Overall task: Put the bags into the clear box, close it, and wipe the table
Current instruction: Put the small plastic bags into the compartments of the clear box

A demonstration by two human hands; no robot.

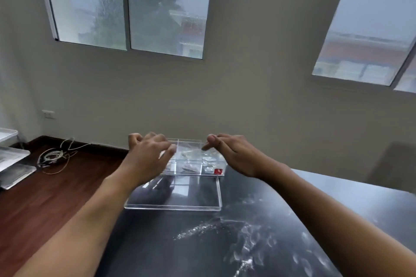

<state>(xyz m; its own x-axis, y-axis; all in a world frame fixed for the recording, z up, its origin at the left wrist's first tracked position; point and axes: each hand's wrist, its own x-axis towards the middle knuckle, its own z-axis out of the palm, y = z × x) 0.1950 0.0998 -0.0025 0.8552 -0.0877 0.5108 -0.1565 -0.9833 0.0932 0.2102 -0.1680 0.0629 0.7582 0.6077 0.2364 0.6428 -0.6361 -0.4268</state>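
Observation:
A clear box (191,141) with dividers stands at the far end of the black table (304,198). Small clear bags (191,165) lie in its compartments, and a red sticker marks its near right corner. The clear lid (175,195) lies flat on the table just in front of the box. My left hand (147,156) hovers over the box's left side with fingers spread and empty. Over the right side my right hand (229,153) has its fingers apart, holding nothing.
White smears and powdery specks (245,240) streak the black tabletop near me. Left of the table lies brown wood floor with a coil of cable (53,157) and grey trays (11,157). A wall with windows stands right behind the table.

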